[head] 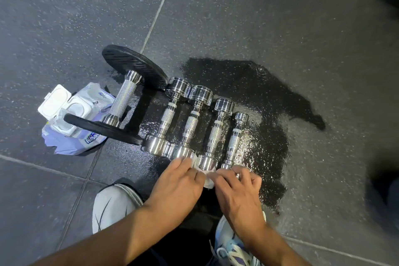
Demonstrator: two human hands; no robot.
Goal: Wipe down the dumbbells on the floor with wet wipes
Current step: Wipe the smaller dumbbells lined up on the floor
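I saw four small chrome dumbbells lying side by side on the dark speckled rubber floor [280,17], with a larger black-plated dumbbell with a knurled steel handle [123,98] to their left. A dark wet patch [248,84] spread under and beyond the row. My left hand [179,181] was curled, its fingers pinching a crumpled white wet wipe [208,176] just in front of the near head of the third chrome dumbbell [213,134]; the fingertips touched the near head of the second chrome dumbbell [190,123]. My right hand [237,188] was also curled, gripping the wipe's other side, with its fingers lying over the near end of the smallest chrome dumbbell [234,140]. The wipe sat between both hands, pressed against the third dumbbell's near head. An open white-and-lilac wet-wipe packet [71,119] lay far left, lid flipped up.
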